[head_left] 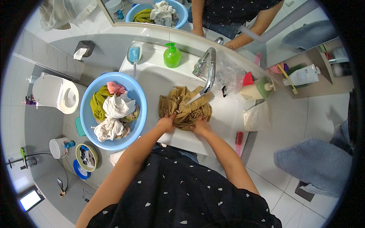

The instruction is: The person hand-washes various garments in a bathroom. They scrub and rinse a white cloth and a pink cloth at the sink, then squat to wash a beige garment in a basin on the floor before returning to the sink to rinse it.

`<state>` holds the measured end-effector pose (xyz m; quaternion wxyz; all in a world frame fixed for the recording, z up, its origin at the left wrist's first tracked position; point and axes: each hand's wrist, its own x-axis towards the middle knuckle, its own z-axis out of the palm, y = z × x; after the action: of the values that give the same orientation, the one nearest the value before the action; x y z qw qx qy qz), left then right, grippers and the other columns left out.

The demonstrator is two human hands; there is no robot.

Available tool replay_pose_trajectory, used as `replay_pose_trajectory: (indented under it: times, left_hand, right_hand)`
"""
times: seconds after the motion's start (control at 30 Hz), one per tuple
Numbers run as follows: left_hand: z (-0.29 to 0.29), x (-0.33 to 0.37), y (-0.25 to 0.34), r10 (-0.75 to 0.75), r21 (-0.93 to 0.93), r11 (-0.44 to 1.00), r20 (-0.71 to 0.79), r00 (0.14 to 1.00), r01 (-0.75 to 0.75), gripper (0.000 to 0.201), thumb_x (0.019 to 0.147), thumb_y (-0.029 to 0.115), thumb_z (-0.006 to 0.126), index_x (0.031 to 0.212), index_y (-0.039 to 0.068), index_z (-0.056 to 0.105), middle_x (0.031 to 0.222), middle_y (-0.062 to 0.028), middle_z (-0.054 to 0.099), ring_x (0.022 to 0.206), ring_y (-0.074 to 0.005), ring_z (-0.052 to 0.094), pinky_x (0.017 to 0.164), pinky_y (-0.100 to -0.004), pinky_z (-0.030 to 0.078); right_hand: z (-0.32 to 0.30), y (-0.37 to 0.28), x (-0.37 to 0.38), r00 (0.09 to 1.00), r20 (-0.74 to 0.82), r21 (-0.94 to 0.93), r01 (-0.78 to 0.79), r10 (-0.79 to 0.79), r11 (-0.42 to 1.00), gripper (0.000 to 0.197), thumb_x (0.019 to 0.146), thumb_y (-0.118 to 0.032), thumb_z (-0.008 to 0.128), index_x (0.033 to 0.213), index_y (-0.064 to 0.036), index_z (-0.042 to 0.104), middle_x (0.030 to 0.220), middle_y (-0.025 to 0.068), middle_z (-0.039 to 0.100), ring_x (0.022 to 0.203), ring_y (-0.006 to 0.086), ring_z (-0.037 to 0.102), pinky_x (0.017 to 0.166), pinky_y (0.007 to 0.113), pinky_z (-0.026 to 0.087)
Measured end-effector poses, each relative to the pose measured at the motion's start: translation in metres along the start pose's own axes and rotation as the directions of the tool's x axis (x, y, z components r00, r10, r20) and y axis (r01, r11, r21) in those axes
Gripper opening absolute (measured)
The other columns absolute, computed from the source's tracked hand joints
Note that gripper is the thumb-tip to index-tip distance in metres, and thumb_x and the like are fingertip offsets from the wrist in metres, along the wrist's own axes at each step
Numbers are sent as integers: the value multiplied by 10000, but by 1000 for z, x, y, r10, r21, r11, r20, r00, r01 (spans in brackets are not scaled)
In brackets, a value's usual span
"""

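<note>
A crumpled brown garment (184,104) lies in the white sink (152,81), under water running from the chrome tap (209,72). My left hand (166,122) grips its near left edge, thumb and fingers partly sunk in the folds. At the near right edge my right hand (200,126) holds the same cloth, fingertips partly hidden by it. Left of the sink stands a light blue basin (141,114) with white cloths (118,106), a green cloth (99,102) and a pink cloth (115,88) in it.
Along the sink's back are a blue soap bar (134,54) in a dish and a green pump bottle (172,57). To the right lie clear plastic bags (228,72), a cream pump bottle (256,89) and a red brush (239,138). A toilet (55,93) stands far left.
</note>
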<state>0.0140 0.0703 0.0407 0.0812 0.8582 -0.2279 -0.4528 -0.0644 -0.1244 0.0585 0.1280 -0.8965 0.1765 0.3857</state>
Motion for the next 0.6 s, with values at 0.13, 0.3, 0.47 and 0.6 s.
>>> replay_pose_trajectory:
  times: [0.13, 0.3, 0.47, 0.6]
  left_hand:
    - [-1, 1, 0, 9, 18, 1000, 33, 999, -9, 893, 752, 328, 638, 1452, 259, 88, 1479, -240, 39, 1217, -356, 439, 1048, -469, 293]
    - [2, 2, -2, 44, 31, 999, -6, 999, -44, 885, 754, 315, 637, 1452, 233, 99, 1467, -264, 65, 1177, -373, 472, 1011, -441, 356]
    - [1, 1, -6, 84, 30, 996, -44, 995, -83, 868, 743, 288, 639, 1445, 197, 137, 1425, -319, 150, 1055, -411, 544, 900, -414, 454]
    - [-1, -1, -3, 64, 35, 997, -38, 997, -63, 863, 748, 279, 631, 1447, 199, 130, 1426, -322, 142, 1073, -416, 532, 915, -414, 445]
  right_hand:
    - [-3, -3, 6, 997, 74, 4, -9, 9, 1000, 1015, 790, -486, 607, 1364, 139, 51, 1360, 355, 268, 1160, 444, 456, 936, 377, 432]
    - [9, 0, 27, 993, 115, -99, 36, -25, 994, 983, 810, -468, 592, 1356, 154, 62, 1351, 323, 322, 1162, 432, 452, 926, 389, 435]
    - [6, -5, 25, 994, 105, -89, 18, -9, 996, 973, 811, -466, 591, 1359, 145, 68, 1367, 317, 298, 1208, 458, 390, 941, 394, 425]
    - [11, -8, 27, 995, 87, -3, -57, 57, 998, 984, 796, -455, 615, 1366, 128, 64, 1374, 372, 214, 1211, 467, 382, 951, 398, 419]
